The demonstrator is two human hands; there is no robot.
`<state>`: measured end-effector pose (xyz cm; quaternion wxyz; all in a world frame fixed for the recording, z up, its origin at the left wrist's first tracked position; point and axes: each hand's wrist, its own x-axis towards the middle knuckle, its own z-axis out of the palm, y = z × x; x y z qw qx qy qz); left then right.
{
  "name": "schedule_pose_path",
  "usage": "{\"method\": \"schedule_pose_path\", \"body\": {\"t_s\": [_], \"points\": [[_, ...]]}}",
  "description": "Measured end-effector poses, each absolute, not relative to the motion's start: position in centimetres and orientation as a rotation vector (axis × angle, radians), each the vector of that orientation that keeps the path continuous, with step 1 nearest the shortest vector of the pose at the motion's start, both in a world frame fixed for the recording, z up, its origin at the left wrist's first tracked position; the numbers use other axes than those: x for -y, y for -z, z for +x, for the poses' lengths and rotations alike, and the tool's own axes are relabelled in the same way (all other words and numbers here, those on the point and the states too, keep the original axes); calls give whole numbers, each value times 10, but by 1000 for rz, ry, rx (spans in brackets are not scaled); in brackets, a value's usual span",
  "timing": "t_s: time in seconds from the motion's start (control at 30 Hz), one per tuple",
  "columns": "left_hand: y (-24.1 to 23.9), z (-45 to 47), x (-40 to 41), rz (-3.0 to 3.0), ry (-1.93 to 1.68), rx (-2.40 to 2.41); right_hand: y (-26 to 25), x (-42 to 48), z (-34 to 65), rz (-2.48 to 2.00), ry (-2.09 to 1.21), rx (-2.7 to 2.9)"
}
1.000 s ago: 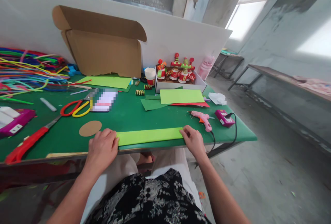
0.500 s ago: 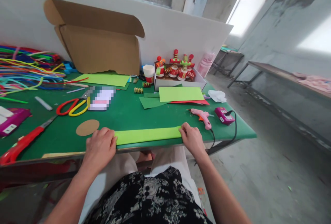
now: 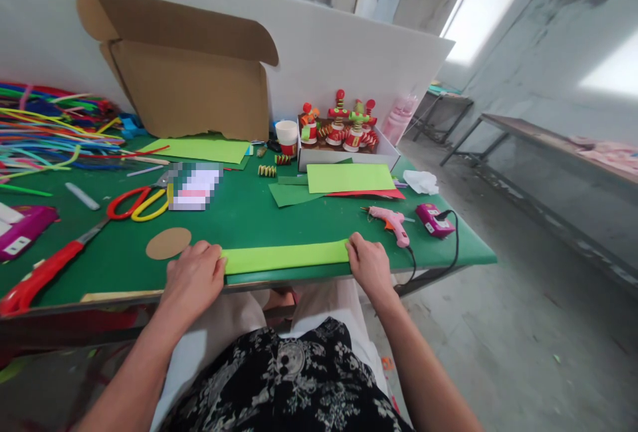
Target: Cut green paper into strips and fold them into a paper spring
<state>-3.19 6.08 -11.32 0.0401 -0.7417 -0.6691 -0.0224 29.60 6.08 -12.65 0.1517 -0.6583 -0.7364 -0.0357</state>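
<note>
A long, flat strip of lime-green folded paper (image 3: 286,257) lies along the front edge of the green table. My left hand (image 3: 195,275) grips its left end, the fingers curled over it. At the other end my right hand (image 3: 367,260) pinches the strip between thumb and fingers. Just behind my left hand is a brown cardboard oval (image 3: 168,243). A pink glue gun (image 3: 393,222) rests on the table beyond my right hand, its cord hanging over the front edge. The paper's ends are hidden under my fingers.
Red-handled scissors (image 3: 44,279) and a red-and-yellow pair (image 3: 137,206) lie at the left. Several pipe cleaners (image 3: 44,133) pile behind them. Paper sheets (image 3: 349,179), a white box (image 3: 343,158) of small figures, an open cardboard box (image 3: 194,86) and a purple power socket (image 3: 434,219) stand farther back.
Both hands keep hold of the green paper in nearly the same place. The whole view has shifted slightly; nothing was taken up or let go.
</note>
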Motion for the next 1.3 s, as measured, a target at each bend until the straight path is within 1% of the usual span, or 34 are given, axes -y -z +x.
{"method": "schedule_pose_path", "body": {"t_s": [0.13, 0.4, 0.6, 0.77, 1.0, 1.3], "points": [[114, -36, -62, -2328, 138, 2045, 129, -60, 297, -1864, 125, 2106], [113, -38, -64, -2344, 56, 2085, 127, -58, 297, -1848, 122, 2122], [109, -34, -65, -2290, -66, 2078, 123, -60, 297, -1886, 40, 2156], [103, -30, -65, -2288, -138, 2099, 123, -60, 297, -1899, 51, 2158], [96, -27, -68, -2271, -333, 2134, 122, -60, 294, -1930, 93, 2152], [88, -22, -70, -2263, -387, 2224, 117, -59, 291, -2015, 83, 2179]]}}
